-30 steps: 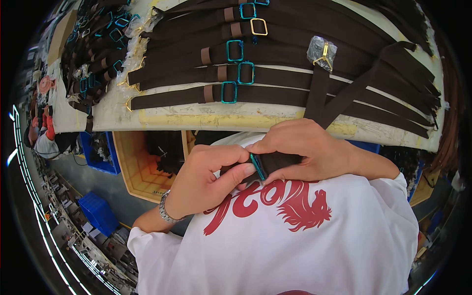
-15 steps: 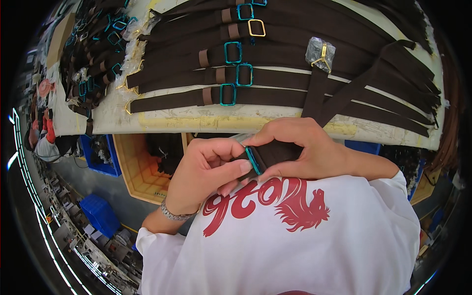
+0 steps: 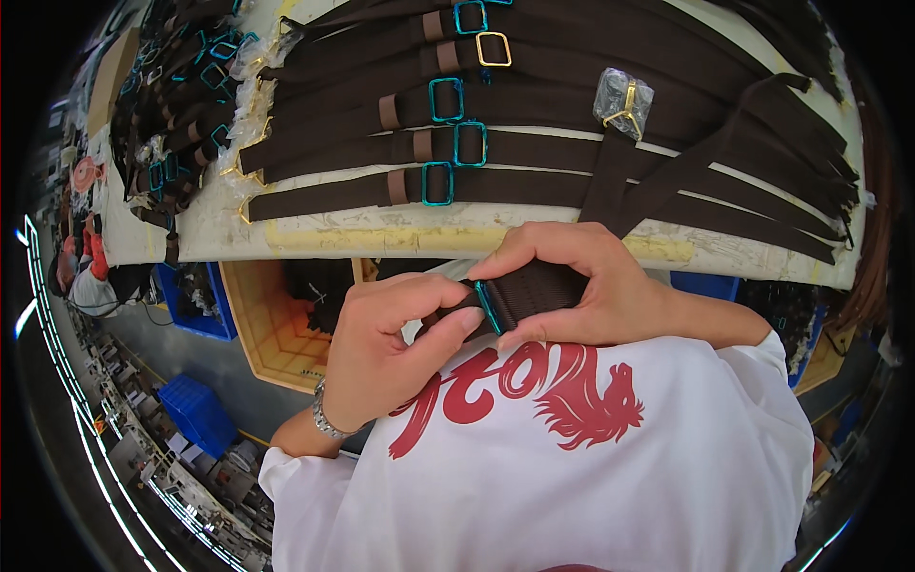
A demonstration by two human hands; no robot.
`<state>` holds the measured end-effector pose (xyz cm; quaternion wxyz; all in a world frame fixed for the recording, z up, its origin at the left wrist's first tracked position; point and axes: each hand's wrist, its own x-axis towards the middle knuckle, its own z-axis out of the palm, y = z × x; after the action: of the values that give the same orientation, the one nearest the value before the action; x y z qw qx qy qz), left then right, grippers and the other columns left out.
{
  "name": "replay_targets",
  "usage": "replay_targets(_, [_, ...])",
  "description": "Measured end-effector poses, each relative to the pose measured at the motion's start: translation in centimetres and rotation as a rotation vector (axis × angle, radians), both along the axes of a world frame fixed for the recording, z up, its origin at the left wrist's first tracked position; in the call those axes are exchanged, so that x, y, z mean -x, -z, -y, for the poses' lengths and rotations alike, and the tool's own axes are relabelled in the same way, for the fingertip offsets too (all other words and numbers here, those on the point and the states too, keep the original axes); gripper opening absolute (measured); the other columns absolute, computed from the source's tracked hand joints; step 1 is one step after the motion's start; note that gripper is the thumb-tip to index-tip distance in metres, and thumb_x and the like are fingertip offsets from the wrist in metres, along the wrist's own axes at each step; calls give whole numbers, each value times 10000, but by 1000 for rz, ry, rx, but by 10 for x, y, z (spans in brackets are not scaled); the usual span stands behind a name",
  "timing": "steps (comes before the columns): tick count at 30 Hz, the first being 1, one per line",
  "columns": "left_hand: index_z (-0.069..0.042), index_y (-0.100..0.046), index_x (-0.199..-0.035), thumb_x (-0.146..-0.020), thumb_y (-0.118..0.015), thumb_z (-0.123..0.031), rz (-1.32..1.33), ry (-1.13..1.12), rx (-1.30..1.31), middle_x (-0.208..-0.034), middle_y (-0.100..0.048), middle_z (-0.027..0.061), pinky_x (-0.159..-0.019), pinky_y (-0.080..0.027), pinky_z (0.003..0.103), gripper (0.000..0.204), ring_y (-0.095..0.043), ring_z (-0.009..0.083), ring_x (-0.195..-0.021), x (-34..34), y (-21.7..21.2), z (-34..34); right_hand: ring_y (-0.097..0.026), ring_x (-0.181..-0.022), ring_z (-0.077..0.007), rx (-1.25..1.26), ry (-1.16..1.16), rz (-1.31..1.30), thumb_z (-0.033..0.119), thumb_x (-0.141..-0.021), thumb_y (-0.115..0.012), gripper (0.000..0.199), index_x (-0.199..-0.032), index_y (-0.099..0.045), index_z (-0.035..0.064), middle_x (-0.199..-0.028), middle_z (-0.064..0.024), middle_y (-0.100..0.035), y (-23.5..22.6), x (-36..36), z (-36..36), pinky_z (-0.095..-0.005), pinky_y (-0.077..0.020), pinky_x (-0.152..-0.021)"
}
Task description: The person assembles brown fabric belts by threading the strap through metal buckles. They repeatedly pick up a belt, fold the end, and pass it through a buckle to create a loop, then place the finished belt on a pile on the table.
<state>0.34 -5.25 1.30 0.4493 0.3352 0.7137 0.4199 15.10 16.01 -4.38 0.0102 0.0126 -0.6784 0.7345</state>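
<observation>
Close in front of my chest, just off the table's near edge, a dark brown webbing strap runs through a blue-green metal buckle. My left hand, with a watch on its wrist, pinches the strap at the buckle's left side between thumb and forefinger. On the other side my right hand curves round the webbing, thumb and forefinger at the two ends of the buckle. From there the strap goes up onto the table, hidden in part behind the right hand. A gold ring fitting in clear plastic wrap lies on the straps there.
Several brown straps with blue-green or gold buckles lie in rows across the pale table. More straps are heaped at the table's left end. Beneath stand a yellow crate and a blue bin; another blue crate is farther left.
My left hand has shifted slightly left, drawing a little away from the buckle with the strap pinched. More ribbed webbing shows between the buckle and my right hand.
</observation>
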Motion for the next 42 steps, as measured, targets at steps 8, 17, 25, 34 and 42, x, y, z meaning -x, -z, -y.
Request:
replay_targets(8, [18, -761, -945, -1020, -706, -75, 899, -193, 126, -809, -712, 40, -577, -385, 203, 132, -569, 31, -664, -3, 15, -6, -764, -1002, -219, 47, -23, -40, 110, -797, -975, 547, -1280, -739, 8, -1104, -122, -782, 6, -9, -3, -339, -578, -879])
replay_targets(17, [34, -732, -988, -998, -725, -41, 285, -39, 34, -804, -715, 27, -618, -483, 267, 77, -631, 76, -692, -5, 7, -11, -761, -1020, -219, -35, -19, -43, 118, -811, -958, 547, -1306, -743, 34, -1139, -94, -785, 6, -9, -6, -335, -587, -911])
replay_targets(25, [31, -741, -969, -973, -717, -25, 152, 33, 77, -800, -724, 61, -631, -509, 296, 61, -664, 98, -669, -1, 7, -4, -764, -1052, -218, 14, -60, 32, 134, -821, -949, 500, -1276, -753, 64, -1163, -73, -791, 4, -6, -4, -340, -587, -914])
replay_targets(34, [32, -705, -888, -1001, -718, -8, 719, -313, 105, -792, -727, 66, -502, -402, 210, 121, -587, 63, -579, -11, 16, -4, -764, -1011, -218, 21, 21, 76, 138, -815, -957, 508, -1267, -749, 36, -1149, -80, -799, -1, -11, -3, -335, -590, -906])
replay_targets(42, [43, -721, -926, -941, -740, -34, -76, -36, -40, -733, -700, 65, -570, -466, 270, 82, -610, 84, -596, -21, -5, -7, -759, -974, -282, -210, -20, -137, 101, -756, -976, 591, -1306, -770, 40, -1063, -139, -775, 1, -10, -7, -376, -577, -863])
